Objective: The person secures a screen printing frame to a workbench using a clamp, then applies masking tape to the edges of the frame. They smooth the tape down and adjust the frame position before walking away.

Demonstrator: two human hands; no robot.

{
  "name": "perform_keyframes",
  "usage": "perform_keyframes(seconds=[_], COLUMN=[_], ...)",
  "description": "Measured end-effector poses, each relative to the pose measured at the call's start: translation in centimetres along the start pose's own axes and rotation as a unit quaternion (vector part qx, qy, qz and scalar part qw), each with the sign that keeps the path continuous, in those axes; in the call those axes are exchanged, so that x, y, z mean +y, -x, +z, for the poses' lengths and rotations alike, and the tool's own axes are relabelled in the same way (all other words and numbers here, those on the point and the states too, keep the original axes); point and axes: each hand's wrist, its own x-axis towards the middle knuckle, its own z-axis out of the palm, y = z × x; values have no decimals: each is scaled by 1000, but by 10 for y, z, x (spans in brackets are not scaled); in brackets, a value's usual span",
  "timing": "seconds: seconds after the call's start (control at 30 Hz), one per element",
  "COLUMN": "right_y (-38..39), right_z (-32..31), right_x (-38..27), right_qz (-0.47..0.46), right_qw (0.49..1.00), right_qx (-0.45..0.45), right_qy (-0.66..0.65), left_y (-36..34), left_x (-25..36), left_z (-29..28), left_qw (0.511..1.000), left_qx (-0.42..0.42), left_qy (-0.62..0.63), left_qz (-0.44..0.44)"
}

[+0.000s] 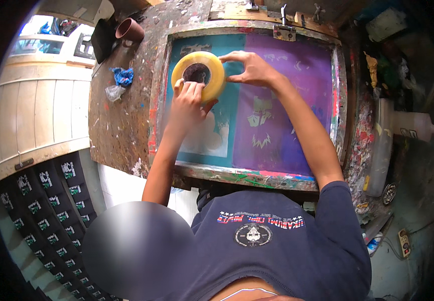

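Note:
A wide roll of yellowish clear tape is over the left part of a framed printing screen; its round core faces up. My left hand grips the roll from the near side, its fingers at the core and its thumb by the outer edge. At the roll's right side is my right hand, thumb and index finger apart, the tips at or very near the roll's edge. Whether a loose tape end lies between them, I cannot make out. The screen's mesh is teal on the left and purple on the right, with pale cut-out shapes.
Left of the paint-stained wooden frame, the table carries a brown mug and crumpled blue plastic. A metal clamp sits at the frame's far edge. Bottles stand at right. Printed dark pieces hang or lie at lower left.

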Motion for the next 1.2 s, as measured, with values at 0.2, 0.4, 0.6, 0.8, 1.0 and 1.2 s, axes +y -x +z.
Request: perform_keyframes(seconds=[0.2,0.4,0.6,0.8,1.0,1.2], right_y=[37,132,238,318,340,356], right_z=[-14,-61,-65,-80,-127,-168], right_x=[-39,-137,-199,-222,-244,-279], right_qz=[56,265,379,377,137,-57], right_qw=[985,879,800,781,884,875], right_qx=[67,96,238,372,420,465], right_qy=[-150,-386,-400,-331,-153,-121], left_y=[-5,4,-12,0,32,58], left_x=[1,56,74,84,109,132], left_z=[-37,-132,-156,-175,-253,-312], left_qw=[992,931,829,919,969,915], left_qx=[-61,-217,-481,-385,-107,107], left_qy=[73,278,284,71,-36,-64], left_qz=[87,93,-23,51,220,384])
